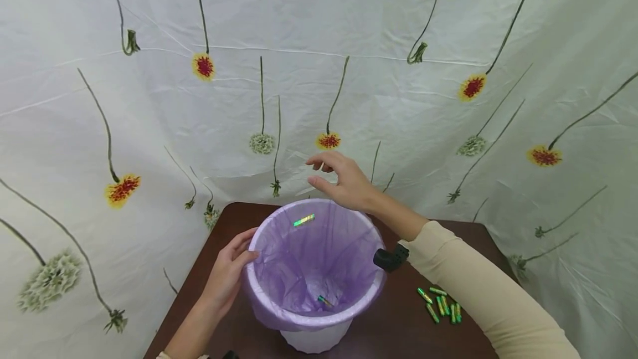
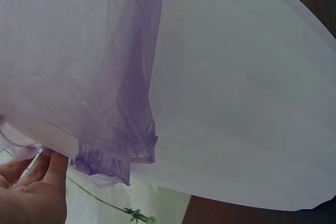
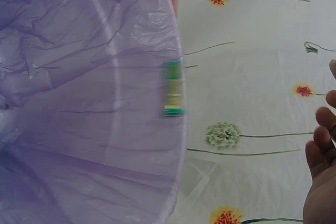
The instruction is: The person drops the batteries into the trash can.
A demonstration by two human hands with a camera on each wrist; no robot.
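A white bin with a purple liner (image 1: 319, 323) stands on the table. My left hand (image 1: 226, 273) grips its left rim, thumb on top and fingers outside; the left wrist view shows these fingers (image 2: 39, 182) beside the liner's edge. Above the far rim is my right hand (image 1: 344, 181), fingers loosely bent and thumb apart, holding nothing. A green and gold battery-like cylinder (image 1: 304, 220) appears just inside the far rim, blurred in the right wrist view (image 3: 174, 88); whether it touches the liner I cannot tell. Another cylinder (image 1: 325, 301) lies low in the bin.
Several more green and gold cylinders (image 1: 441, 304) lie on the dark brown table (image 1: 399, 326), right of the bin and beside my right sleeve (image 1: 478, 287). A white cloth with printed flowers (image 1: 319, 93) hangs behind the table.
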